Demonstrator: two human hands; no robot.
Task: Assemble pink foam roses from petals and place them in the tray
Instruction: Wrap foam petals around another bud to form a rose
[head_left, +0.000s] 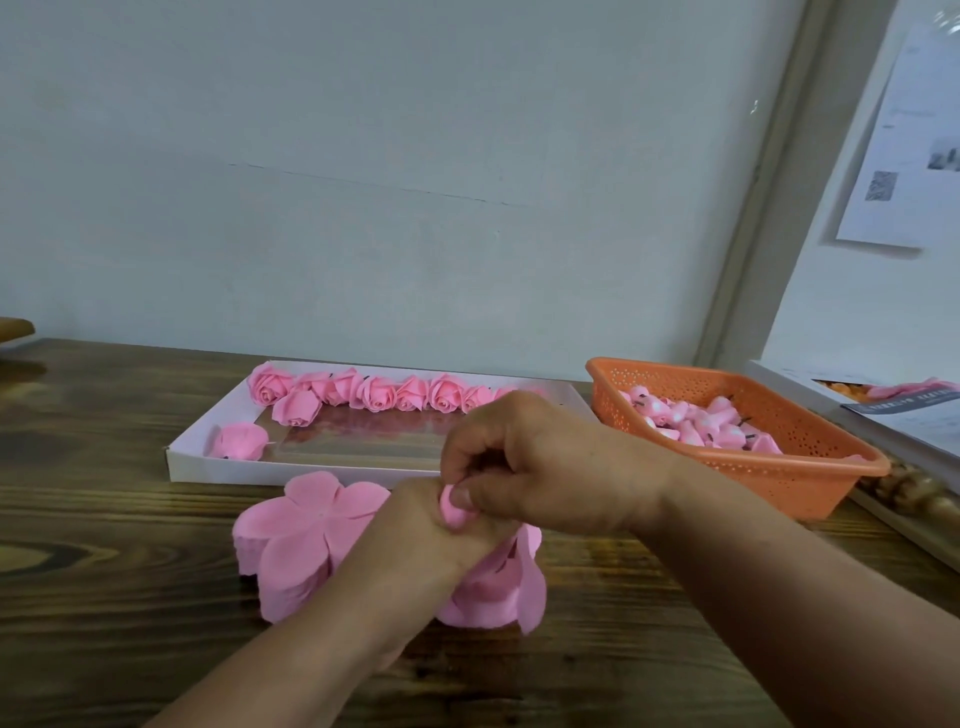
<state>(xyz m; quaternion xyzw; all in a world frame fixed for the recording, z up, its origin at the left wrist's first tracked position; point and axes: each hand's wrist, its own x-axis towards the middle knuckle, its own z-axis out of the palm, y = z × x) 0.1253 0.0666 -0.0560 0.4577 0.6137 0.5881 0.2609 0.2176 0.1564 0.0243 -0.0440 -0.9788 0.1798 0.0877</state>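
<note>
both hands are working close together above the wooden table, likely so the small pink foam rose bud stays steady while petals are wrapped on. the right hand is pinching the bud with curled fingers and thumb; the left hand is curling around it from below, how tightly i cannot tell. the stack of flat pink five-lobed foam petals is lying just beneath, within easy reach. the shallow white cardboard tray behind is holding a row of finished pink foam roses; the orange perforated plastic basket on the right is holding spare buds.
</note>
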